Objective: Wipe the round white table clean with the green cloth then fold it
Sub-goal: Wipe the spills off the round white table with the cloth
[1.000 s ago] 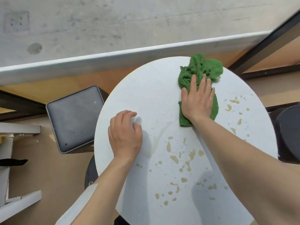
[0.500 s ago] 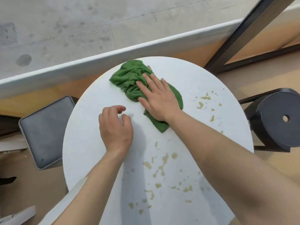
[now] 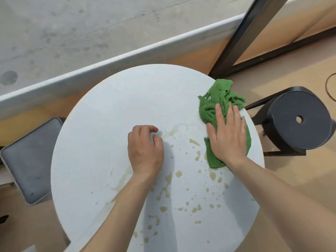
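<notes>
The round white table [image 3: 112, 124] fills the middle of the head view. A crumpled green cloth [image 3: 216, 100] lies at its right edge. My right hand [image 3: 227, 137] presses flat on the cloth with straight fingers and covers its near half. My left hand [image 3: 145, 150] rests on the table's middle, its fingers loosely curled and holding nothing. Yellowish spill drops [image 3: 169, 179] dot the near half of the table, with a smeared wet patch [image 3: 174, 131] between my hands.
A black round stool [image 3: 298, 120] stands just right of the table. A grey square cushioned stool [image 3: 31, 160] sits at the left. Behind the table run a white ledge [image 3: 91, 73] and a concrete wall. A dark metal frame [image 3: 234, 39] rises at the back right.
My right hand has swept the cloth from the table's back left across to its right edge. The drops at the right edge are gone. The left hand has stayed put.
</notes>
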Motion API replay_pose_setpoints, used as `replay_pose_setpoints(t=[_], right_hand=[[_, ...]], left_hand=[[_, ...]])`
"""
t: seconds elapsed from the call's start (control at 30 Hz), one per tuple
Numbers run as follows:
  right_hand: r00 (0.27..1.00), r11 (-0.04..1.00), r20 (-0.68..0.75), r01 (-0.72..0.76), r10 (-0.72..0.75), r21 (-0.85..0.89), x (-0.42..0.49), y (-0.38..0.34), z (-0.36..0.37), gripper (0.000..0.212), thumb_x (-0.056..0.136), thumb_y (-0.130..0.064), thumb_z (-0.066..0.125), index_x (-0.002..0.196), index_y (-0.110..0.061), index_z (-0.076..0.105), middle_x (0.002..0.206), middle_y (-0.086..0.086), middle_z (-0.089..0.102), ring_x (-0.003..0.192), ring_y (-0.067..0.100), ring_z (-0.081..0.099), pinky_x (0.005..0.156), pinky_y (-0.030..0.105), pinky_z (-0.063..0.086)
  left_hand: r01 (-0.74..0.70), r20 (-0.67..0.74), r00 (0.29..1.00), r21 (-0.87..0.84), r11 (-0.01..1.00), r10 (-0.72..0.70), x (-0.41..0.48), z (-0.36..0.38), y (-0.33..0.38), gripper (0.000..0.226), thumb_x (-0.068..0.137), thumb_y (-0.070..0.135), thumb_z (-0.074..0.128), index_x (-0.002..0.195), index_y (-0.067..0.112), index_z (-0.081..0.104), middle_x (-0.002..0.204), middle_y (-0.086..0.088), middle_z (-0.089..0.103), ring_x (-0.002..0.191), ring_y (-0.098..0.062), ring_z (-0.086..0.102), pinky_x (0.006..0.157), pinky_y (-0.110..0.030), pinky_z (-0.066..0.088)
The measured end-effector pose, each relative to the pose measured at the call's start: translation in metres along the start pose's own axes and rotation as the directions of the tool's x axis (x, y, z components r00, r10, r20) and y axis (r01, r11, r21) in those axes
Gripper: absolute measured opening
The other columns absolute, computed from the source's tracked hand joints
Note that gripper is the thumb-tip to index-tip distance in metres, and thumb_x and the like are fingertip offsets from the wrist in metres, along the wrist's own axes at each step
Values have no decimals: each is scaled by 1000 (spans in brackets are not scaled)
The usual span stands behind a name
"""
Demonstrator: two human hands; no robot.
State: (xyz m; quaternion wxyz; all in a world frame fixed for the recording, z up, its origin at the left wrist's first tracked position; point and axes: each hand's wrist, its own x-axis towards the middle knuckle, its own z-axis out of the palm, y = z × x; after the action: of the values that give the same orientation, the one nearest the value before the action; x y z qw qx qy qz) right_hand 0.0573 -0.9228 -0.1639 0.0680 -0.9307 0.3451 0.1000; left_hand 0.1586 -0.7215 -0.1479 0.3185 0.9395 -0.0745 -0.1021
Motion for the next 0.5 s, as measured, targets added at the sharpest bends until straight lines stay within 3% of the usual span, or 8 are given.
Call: replay_pose_setpoints(t=[0.13, 0.27, 0.33, 0.4, 0.5], right_hand=[[993, 993, 15, 117, -117, -27, 36, -12, -9, 68, 103, -55, 16, 163, -25, 7, 171, 10, 3, 157, 28, 0, 126, 50, 6], [994, 995, -32, 100, -101, -12, 74, -60, -10, 66, 103, -53, 21, 163, -26, 10, 171, 10, 4, 157, 30, 3, 126, 50, 6], [985, 986, -33, 169, -169, -14, 60, -88, -5, 66, 103, -53, 21, 162, -25, 11, 170, 12, 5, 157, 31, 4, 126, 51, 7], [943, 943, -8, 333, -333, -29, 28, -107, 2, 66, 104, -53, 21, 163, -25, 12, 171, 12, 6, 157, 31, 3, 126, 52, 7], [788, 791, 116, 611, -605, -22, -16, -111, 15, 65, 104, -55, 23, 162, -28, 12, 171, 7, 6, 157, 29, 0, 126, 51, 6]], left_hand=[[-20, -7, 1000, -6, 1000, 20, -1, 0, -1, 19, 88, 8, 54, 97, 21, 65, 101, 15, 52, 95, -8, 43, 81, -21, 34], [9, -62, 998, -28, 1000, -10, 5, -6, -1, 19, 88, 8, 52, 98, 19, 65, 101, 15, 51, 96, -7, 43, 77, -19, 32], [40, -96, 994, -36, 999, -43, 8, -12, -4, 20, 88, 8, 52, 99, 18, 65, 102, 12, 51, 99, -11, 46, 77, -20, 31], [59, -127, 990, -39, 997, -64, 11, -20, -9, 20, 88, 8, 51, 100, 17, 65, 102, 10, 51, 102, -16, 49, 80, -22, 33], [76, -152, 985, -9, 997, -76, 10, -32, -17, 19, 88, 9, 52, 100, 17, 65, 102, 9, 51, 104, -20, 51, 83, -23, 34]])
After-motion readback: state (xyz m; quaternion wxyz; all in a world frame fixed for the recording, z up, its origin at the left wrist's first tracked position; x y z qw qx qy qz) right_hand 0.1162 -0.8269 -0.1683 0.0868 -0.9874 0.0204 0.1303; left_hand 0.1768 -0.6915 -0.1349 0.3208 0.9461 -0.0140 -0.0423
